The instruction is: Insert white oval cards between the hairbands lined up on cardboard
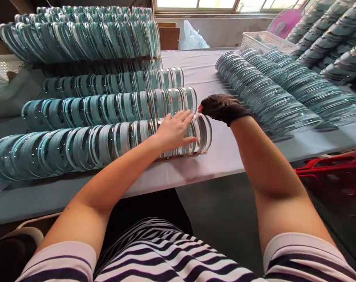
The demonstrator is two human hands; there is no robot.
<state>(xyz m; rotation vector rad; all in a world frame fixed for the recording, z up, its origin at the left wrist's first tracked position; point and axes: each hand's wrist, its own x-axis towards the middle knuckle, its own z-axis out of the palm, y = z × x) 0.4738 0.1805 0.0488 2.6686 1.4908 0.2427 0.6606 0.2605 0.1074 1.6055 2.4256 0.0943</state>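
My bare left hand lies flat across the right end of the nearest row of round, rimmed glass lids, fingers stretched out and thumb apart. Its fingertips reach the second row of glass lids. My right hand wears a black mesh glove with bare fingertips. Its fingers are curled together beside the last lid of the second row; whatever they may grip is hidden. The lids stand on edge, side by side. At the near row's end, the last lid shows to the right of my left hand.
Leaning rows of clear glass lids lie to the right, with higher stacks behind. More lids are piled at the back left. A white basket, pink fan and plastic bag are at the back. A red crate stands below right.
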